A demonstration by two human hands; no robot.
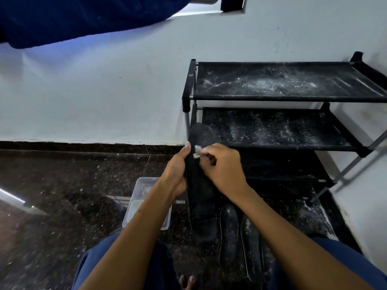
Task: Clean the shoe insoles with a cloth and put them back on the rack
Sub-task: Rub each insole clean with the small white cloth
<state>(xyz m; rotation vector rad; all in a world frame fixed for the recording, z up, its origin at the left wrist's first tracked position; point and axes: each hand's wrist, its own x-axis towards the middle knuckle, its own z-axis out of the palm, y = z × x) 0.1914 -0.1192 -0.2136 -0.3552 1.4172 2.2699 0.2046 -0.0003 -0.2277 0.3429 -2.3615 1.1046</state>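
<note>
My left hand (177,168) grips a long black insole (202,204) by its left edge, holding it upright in front of me. My right hand (225,164) pinches a small whitish cloth (196,152) against the insole's upper part, just below its rounded toe end. Two more black insoles (228,233) (251,248) lie side by side on the dark floor below my right forearm, dusted with white specks. The black shoe rack (293,99) stands against the white wall at the right; its shelves are speckled with white dust.
A clear plastic tub (144,191) sits on the dark speckled floor under my left forearm. Dark blue fabric (83,17) hangs across the top left. My knees in blue trousers and a bare toe show at the bottom edge.
</note>
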